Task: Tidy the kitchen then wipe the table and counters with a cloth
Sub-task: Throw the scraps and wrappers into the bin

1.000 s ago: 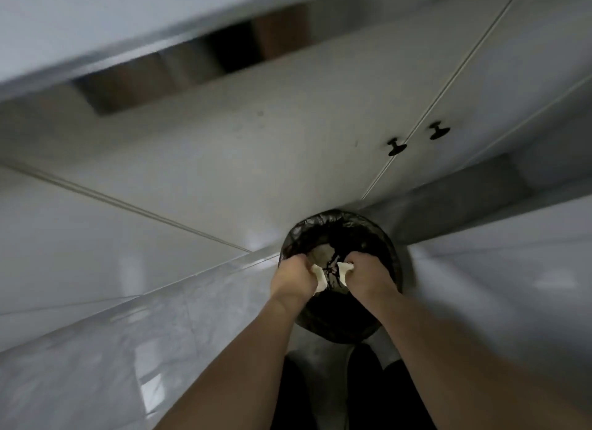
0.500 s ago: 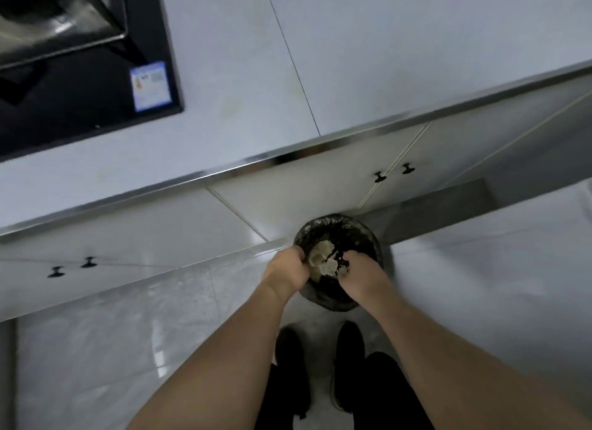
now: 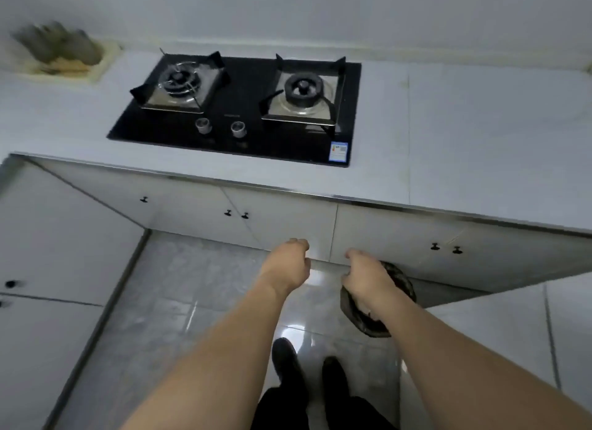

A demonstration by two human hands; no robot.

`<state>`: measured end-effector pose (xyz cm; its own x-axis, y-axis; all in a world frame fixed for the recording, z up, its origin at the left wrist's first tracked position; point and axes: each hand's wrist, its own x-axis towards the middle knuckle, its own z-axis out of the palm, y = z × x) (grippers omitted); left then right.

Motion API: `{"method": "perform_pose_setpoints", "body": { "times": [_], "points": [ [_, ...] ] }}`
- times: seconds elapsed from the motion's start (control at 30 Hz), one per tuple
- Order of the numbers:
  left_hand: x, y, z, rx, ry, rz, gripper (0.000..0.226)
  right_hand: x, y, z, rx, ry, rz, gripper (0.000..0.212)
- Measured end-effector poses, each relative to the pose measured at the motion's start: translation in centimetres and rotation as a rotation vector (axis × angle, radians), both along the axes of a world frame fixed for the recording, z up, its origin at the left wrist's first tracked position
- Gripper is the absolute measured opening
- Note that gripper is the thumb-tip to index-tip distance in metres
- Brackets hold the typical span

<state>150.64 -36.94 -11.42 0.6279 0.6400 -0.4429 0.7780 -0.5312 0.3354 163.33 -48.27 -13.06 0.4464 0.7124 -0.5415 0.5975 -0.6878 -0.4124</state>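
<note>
Your two arms enter from bottom edge, bare from hands to frame edge, no sleeves showing. Your left hand (image 3: 288,264) bare: no glove, ring, watch or band. Your right hand (image 3: 365,277) likewise bare, wrist unadorned. Below, between arms, your legs in dark, near-black trousers (image 3: 282,410), plain, detail lost in shadow. Your feet in dark shoes: left shoe (image 3: 286,362), right shoe (image 3: 334,376), rounded toes, slight sheen, no visible laces or markings in dim light.
</note>
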Motion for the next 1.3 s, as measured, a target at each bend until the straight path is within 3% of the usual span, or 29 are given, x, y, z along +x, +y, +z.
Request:
{"method": "perform_pose_setpoints", "body": {
  "times": [0.33,0.83,1.3],
  "points": [
    [-19.8,4.4,3.8,0.077,-0.011,0.409,0.041,-15.3,9.9,4.3,0.059,-0.013,0.386,0.051],
    [-60.8,11.9,6.2,0.084,-0.010,0.924,0.038,-54.4,26.0,7.9,0.151,0.001,0.851,0.052],
    [-82.7,18.5,4.8,0.129,-0.019,1.192,0.044,-77.8,37.3,6.5,0.101,0.054,1.154,0.054]
  ]
}}
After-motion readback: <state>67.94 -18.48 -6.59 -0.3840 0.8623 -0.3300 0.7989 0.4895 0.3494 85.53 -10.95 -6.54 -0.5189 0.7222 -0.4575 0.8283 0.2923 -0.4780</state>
